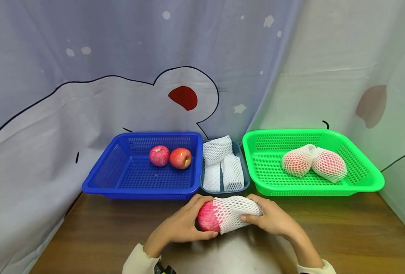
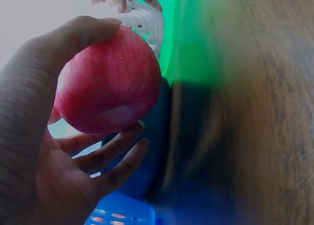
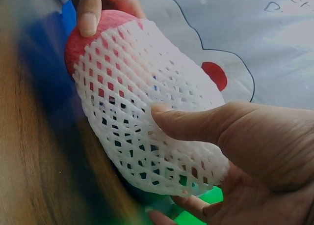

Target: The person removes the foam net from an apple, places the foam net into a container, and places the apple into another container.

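Observation:
My left hand [image 1: 185,224] grips a red apple [image 1: 208,217] between thumb and fingers, low over the table's near middle. A white foam net sleeve [image 1: 238,213] covers the apple's right part, while its left part is bare. On the other side, my right hand [image 1: 272,217] pinches the sleeve's loose end, the thumb lying on the mesh in the right wrist view. From the left wrist view, the bare apple end [image 2: 110,82] faces the palm, with the thumb on top and fingers beneath.
A blue basket [image 1: 99,186] at the left holds two bare apples [image 1: 169,156]. Beside it, a small dark bin [image 1: 247,177] contains several foam net sleeves [image 1: 217,150]. The green basket [image 1: 367,179] at the right holds two net-wrapped apples [image 1: 313,163]. A patterned curtain [image 1: 120,106] hangs behind.

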